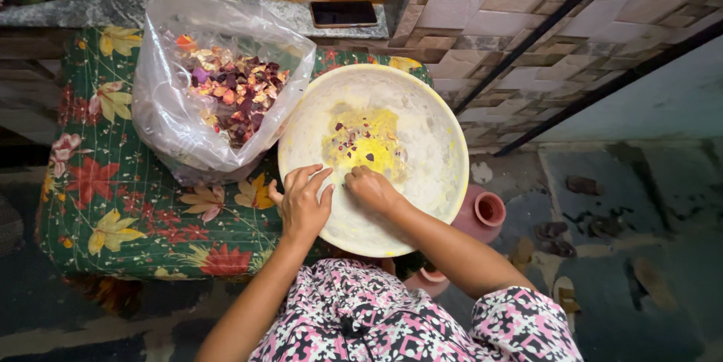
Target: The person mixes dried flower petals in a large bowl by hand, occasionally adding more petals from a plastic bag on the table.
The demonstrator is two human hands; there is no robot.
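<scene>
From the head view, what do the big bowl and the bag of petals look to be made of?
The big bowl: probably plastic, cream with a thin yellowish rim and a matte, powder-dusted inside; enamelled metal is possible. The bag: thin clear plastic film, crinkled and glossy, with the dried petals showing through its wall.

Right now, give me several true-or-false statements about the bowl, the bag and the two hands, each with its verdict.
1. The right hand is inside the cream bowl, at the yellow mixture. True.
2. The left hand reaches into the plastic bag. False: it rests on the bowl's near rim.
3. The bag holds dried petals. True.
4. The bowl sits on the bare floor. False: it sits on the floral cloth.
5. A dark phone lies on the ledge behind. True.
</scene>
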